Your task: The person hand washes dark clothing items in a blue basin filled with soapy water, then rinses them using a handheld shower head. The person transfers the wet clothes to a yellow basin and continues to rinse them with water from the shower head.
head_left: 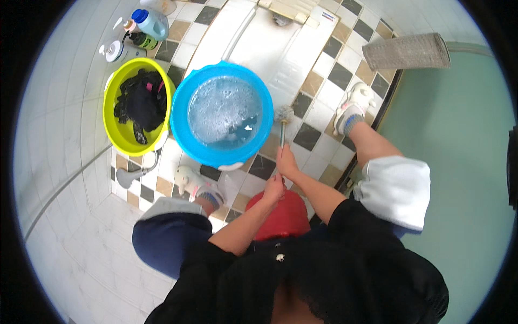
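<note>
Both of my hands are closed on a long-handled scrubbing brush [283, 129], its round greyish bristle head turned away from me beside the blue basin. My right hand [288, 162] grips the handle higher up, nearer the head. Closer to my body, my left hand [274, 188] wraps the handle's lower end, which is mostly hidden. The bristles appear to meet the checkered tile floor [307, 136]. Left of the brush stands the blue basin [181, 132], filled with foamy water [224, 110]. Beneath my forearms is a red plastic stool or bucket [285, 216]; I cannot tell which.
A yellow-green bucket [121, 143] with dark wet cloth [143, 102] touches the basin's left. Several bottles [151, 24] line the left wall. A grey shower head [128, 177] lies below the bucket. A white squat toilet [270, 46] lies ahead; a grey mat [407, 52] hangs at right.
</note>
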Demonstrator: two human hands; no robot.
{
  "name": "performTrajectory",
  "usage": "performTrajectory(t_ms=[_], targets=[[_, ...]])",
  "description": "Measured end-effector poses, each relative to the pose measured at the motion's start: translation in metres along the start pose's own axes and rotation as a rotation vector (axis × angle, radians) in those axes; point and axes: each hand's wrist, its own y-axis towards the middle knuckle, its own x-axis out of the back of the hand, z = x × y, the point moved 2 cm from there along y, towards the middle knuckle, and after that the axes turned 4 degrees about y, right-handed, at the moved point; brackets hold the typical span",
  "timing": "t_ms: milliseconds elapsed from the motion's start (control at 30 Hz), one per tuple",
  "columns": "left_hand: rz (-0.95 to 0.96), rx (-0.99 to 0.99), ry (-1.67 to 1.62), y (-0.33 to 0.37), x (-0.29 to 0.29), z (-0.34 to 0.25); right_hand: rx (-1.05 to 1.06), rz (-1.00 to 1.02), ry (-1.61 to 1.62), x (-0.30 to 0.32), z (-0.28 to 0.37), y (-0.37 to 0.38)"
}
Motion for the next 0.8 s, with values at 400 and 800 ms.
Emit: performTrajectory(t_ms=[400, 800], targets=[[-0.09, -0.454, 0.242, 0.1, -0.074, -0.09, 0.156, -0.149, -0.101, 0.07, 0.007, 0.116], [-0.091, -0.284, 0.327, 0.126, -0.069, -0.111, 0.07, -0.212, -0.076, 0.089, 0.047, 0.153]])
